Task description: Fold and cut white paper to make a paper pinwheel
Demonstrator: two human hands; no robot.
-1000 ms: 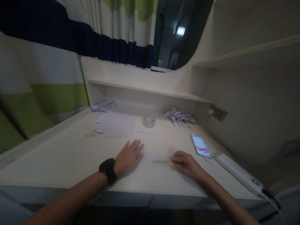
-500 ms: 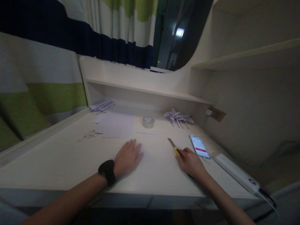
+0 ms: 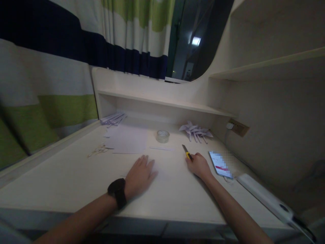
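Observation:
My left hand (image 3: pixel 140 174) lies flat on the white desk, palm down, with its fingers extended. A thin pale edge shows beside its wrist, too faint to name. My right hand (image 3: pixel 200 165) is wrapped round a yellow and black utility knife (image 3: pixel 188 154), whose blade is out and points away from me. Beyond the hands, a narrow white paper strip (image 3: pixel 161 148) lies in front of a roll of clear tape (image 3: pixel 163 136). White paper sheets (image 3: pixel 130 137) rest flat to the left of the tape.
Several paper pinwheels (image 3: pixel 195 131) lie at the back right, rolled paper sticks (image 3: pixel 113 119) at the back left. Thin pale sticks (image 3: pixel 98 149) lie left of the sheets. A phone (image 3: pixel 220 165) and a white power strip (image 3: pixel 265 198) lie on the right. A low shelf (image 3: pixel 157 101) spans the back.
My right hand has moved left and slightly away from me with the utility knife. My left hand stays flat on the desk. The whole view has shifted slightly.

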